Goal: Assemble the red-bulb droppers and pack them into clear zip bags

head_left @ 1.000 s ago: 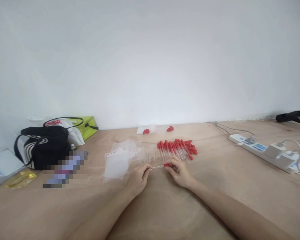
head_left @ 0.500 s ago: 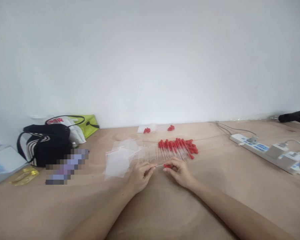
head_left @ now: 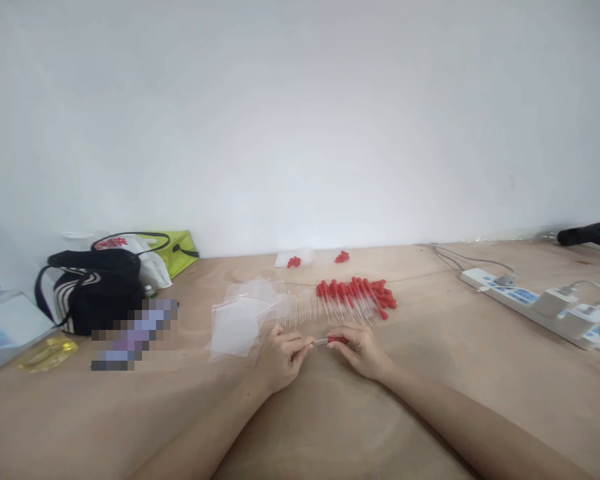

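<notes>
Between my two hands lies one dropper (head_left: pixel 321 342), a thin clear tube with a red rubber bulb, held level above the table. My left hand (head_left: pixel 286 353) pinches the tube's end between thumb and fingers. At the other end, the thumb and fingers of my right hand (head_left: pixel 359 350) close round the red bulb. Just beyond the hands is a pile of red-bulbed droppers (head_left: pixel 355 293), bulbs pointing away. To its left are several bare clear tubes (head_left: pixel 299 307) side by side. Clear zip bags (head_left: pixel 235 327) overlap left of these.
Loose red bulbs (head_left: pixel 294 262) lie on a bag near the wall, with more red bulbs (head_left: pixel 343 257) beside them. A power strip (head_left: pixel 525 300) with plugs and cables sits right. At left stand a black bag (head_left: pixel 105 287), a green bag (head_left: pixel 180 253) and yellow crumpled plastic (head_left: pixel 50 352).
Both hands have shifted slightly toward me with the dropper, still gripping its two ends. The pile, the tubes and the bags look unchanged.
</notes>
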Available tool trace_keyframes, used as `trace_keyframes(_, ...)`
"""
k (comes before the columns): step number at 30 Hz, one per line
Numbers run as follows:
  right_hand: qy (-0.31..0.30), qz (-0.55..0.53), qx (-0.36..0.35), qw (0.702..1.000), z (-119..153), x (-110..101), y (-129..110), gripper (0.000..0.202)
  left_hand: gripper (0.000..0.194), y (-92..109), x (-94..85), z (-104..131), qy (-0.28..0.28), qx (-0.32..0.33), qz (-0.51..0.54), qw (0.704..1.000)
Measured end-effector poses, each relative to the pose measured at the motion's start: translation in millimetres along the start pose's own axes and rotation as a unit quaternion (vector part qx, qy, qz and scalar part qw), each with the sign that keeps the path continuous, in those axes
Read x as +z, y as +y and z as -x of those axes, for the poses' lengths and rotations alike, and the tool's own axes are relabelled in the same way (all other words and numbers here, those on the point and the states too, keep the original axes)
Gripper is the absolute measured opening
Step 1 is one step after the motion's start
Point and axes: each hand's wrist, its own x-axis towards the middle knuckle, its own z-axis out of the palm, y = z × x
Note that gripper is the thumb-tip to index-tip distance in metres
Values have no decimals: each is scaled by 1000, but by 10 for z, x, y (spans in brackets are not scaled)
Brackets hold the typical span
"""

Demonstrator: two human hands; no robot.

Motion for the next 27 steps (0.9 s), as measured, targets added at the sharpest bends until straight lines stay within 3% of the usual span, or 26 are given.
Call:
trace_keyframes(5,-59,61,-50,995,29,-31,-49,14,26,19,13,40,5,25,-16,1000)
trace_keyframes(13,-52,77,-54,994,15,33,-96,12,28,82,47,34,19,16,-14,1000)
trace_keyframes(19,-49,71,-60,994,11,24,-50,16,28,61,96,22,56,45,9,997)
trace_keyframes(21,-26,44,-46,998,16,36,-59,18,27,55,106,-1,65,52,22,996)
trace_keyframes(24,66,-62,33,995,-7,103,-115,18,26,54,107,-44,80,47,47,995)
trace_keyframes(27,169,-201,136,955,-125,146,-142,27,26,63,76,-66,90,38,68,993)
